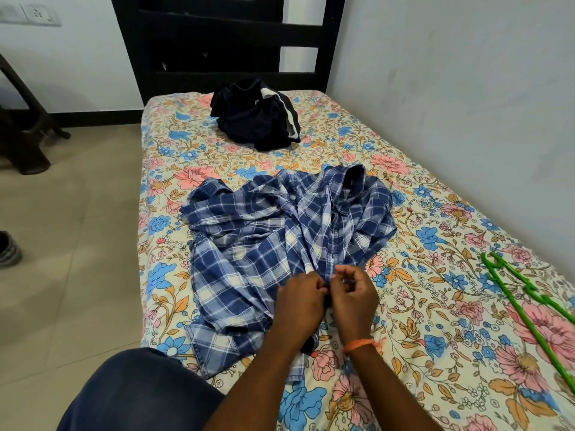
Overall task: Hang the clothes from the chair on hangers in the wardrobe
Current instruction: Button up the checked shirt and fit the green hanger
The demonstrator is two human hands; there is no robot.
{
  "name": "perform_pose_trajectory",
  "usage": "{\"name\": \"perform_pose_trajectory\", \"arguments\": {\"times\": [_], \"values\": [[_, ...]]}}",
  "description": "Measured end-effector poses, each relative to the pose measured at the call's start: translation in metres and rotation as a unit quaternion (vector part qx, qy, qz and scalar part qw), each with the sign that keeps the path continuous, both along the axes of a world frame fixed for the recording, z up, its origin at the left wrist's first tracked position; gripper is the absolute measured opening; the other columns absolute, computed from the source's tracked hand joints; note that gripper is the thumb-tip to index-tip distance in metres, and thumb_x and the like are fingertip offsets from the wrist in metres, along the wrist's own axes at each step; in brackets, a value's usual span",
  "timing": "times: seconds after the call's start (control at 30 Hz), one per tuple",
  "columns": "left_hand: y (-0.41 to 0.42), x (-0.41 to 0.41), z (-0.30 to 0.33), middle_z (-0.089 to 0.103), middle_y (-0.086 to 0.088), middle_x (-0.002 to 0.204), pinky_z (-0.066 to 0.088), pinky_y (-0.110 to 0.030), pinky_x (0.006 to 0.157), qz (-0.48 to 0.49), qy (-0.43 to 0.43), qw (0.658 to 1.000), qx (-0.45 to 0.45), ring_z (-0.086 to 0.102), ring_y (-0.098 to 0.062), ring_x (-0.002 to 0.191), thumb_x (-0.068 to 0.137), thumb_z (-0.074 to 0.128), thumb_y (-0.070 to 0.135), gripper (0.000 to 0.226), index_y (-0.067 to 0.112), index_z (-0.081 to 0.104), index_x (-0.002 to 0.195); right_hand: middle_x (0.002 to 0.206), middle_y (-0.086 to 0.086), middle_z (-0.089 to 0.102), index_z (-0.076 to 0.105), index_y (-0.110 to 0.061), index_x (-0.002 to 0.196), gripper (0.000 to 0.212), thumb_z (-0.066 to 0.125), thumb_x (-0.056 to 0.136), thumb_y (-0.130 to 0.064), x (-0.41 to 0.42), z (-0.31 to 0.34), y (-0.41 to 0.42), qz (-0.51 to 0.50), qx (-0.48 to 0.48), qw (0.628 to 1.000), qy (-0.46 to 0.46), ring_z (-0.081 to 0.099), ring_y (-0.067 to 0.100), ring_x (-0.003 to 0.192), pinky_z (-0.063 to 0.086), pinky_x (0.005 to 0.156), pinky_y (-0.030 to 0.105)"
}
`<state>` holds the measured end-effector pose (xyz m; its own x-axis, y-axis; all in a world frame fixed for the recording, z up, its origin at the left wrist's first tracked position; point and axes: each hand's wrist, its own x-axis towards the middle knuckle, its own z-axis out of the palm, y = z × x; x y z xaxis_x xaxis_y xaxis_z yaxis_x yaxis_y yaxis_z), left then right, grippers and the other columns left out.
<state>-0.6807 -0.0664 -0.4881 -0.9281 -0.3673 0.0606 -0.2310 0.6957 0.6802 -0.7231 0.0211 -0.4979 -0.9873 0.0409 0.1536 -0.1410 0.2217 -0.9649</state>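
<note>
Two hands: both meet at the near end of the shirt's front, knuckles up, wrists side by side.
Left hand (pixel 300 295): fingers curled, pinching the shirt's left front edge at the button strip.
Right hand (pixel 353 293): fingers bent inward, nipping the opposite edge just beside the left hand; an orange thread (pixel 361 345) circles its wrist.
Arms: both reach forward from the bottom of the view, forearms nearly parallel and close together.
Shirt (pixel 280 244): blue-and-white check, lying rumpled on the bed (pixel 404 306), its long axis running from the hands toward the headboard, collar at the far end, hem toward the person, left sleeve spread out to the left.
Dark clothes (pixel 255 116): a black heap with a white stripe, farther up the bed near the headboard (pixel 217 42), well apart from the shirt.
Hanger (pixel 529 309): green plastic, flat on the sheet at the right edge, slanting from upper left to lower right, apart from the shirt.
Chair (pixel 21 126): dark, on the floor at far left, only partly in view.
Knee (pixel 140 396): in dark blue cloth, at the bed's near left corner.
</note>
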Motion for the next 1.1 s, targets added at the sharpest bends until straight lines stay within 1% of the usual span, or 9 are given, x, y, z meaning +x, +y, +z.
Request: {"name": "perform_pose_trajectory", "arguments": {"times": [0.07,0.2,0.4,0.53,0.7,0.8,0.9,1.0,1.1], "values": [[0.000,0.001,0.002,0.063,-0.004,0.092,0.048,-0.041,0.080,-0.042,0.020,0.996,-0.081,0.057,-0.024,0.087,0.098,0.046,0.026,0.019,0.016,0.062,0.101,0.090,-0.002,0.067,0.067,-0.020,0.090,0.020,0.070,0.083,-0.002,-0.018,0.004,-0.005,0.031,0.073,0.996,0.030,0.063,0.006,0.082,0.046,0.070,0.007],[-0.004,0.000,0.005,0.064,-0.005,0.096,0.043,-0.038,0.080,-0.069,0.016,0.988,-0.134,0.056,-0.024,0.091,0.098,0.045,0.028,0.027,0.018,0.067,0.109,0.087,0.001,0.065,0.065,-0.016,0.090,0.020,0.081,0.078,-0.018,-0.055,-0.002,-0.007,0.038,0.131,0.990,-0.027,0.062,0.014,0.079,0.048,0.070,0.018],[-0.002,-0.012,0.012,0.068,-0.004,0.090,0.046,-0.032,0.069,-0.015,-0.015,0.985,-0.173,0.061,-0.021,0.082,0.104,0.037,0.040,0.040,0.016,0.067,0.095,0.084,0.001,0.064,0.064,-0.010,0.092,0.019,0.079,0.083,-0.018,-0.063,-0.008,0.002,0.013,0.094,0.994,-0.060,0.060,0.011,0.076,0.045,0.063,0.012],[-0.005,-0.027,0.017,0.068,-0.006,0.092,0.056,-0.039,0.075,0.071,-0.089,0.982,-0.152,0.063,-0.024,0.084,0.100,0.045,0.044,0.039,0.012,0.068,0.096,0.093,0.001,0.061,0.063,-0.015,0.096,0.028,0.084,0.078,-0.021,-0.057,-0.015,0.006,0.041,0.093,0.994,-0.036,0.058,0.005,0.081,0.044,0.062,0.002],[-0.005,-0.040,0.019,0.067,-0.005,0.096,0.055,-0.035,0.073,0.113,-0.124,0.974,-0.155,0.064,-0.024,0.089,0.094,0.054,0.054,0.041,0.015,0.064,0.096,0.093,0.006,0.068,0.066,-0.017,0.098,0.021,0.076,0.083,-0.005,-0.054,-0.016,0.009,0.023,-0.009,0.996,-0.084,0.070,0.020,0.073,0.056,0.049,0.024],[-0.006,-0.052,0.019,0.059,-0.008,0.117,0.054,-0.036,0.083,0.082,-0.088,0.972,-0.203,0.060,-0.025,0.105,0.093,0.060,0.048,0.044,0.011,0.060,0.117,0.084,0.005,0.068,0.067,-0.011,0.100,0.017,0.066,0.088,0.001,-0.051,-0.019,0.009,-0.001,-0.040,0.995,-0.090,0.067,0.010,0.052,0.051,0.038,0.026],[-0.004,-0.067,0.020,0.053,-0.011,0.125,0.053,-0.038,0.088,0.041,-0.074,0.975,-0.205,0.056,-0.027,0.111,0.092,0.061,0.044,0.050,0.009,0.051,0.127,0.076,0.012,0.069,0.068,-0.006,0.097,0.010,0.063,0.092,-0.001,-0.053,-0.024,0.010,-0.011,-0.062,0.994,-0.094,0.060,0.018,0.042,0.050,0.037,0.028],[-0.007,-0.077,0.022,0.062,-0.007,0.101,0.055,-0.039,0.079,0.083,-0.104,0.983,-0.129,0.062,-0.025,0.095,0.090,0.062,0.046,0.039,0.010,0.062,0.105,0.071,0.015,0.068,0.069,-0.006,0.095,0.006,0.063,0.093,-0.005,-0.056,-0.028,0.011,-0.014,-0.084,0.990,-0.114,0.054,0.022,0.039,0.048,0.037,0.028],[-0.019,-0.079,0.016,0.062,-0.003,0.073,0.058,-0.041,0.068,0.126,-0.079,0.989,0.009,0.063,-0.020,0.068,0.094,0.056,0.024,0.023,0.012,0.060,0.075,0.071,0.014,0.067,0.068,-0.007,0.094,0.004,0.064,0.093,-0.007,-0.057,-0.029,0.012,-0.013,-0.106,0.986,-0.125,0.052,0.020,0.041,0.047,0.037,0.028]]}}
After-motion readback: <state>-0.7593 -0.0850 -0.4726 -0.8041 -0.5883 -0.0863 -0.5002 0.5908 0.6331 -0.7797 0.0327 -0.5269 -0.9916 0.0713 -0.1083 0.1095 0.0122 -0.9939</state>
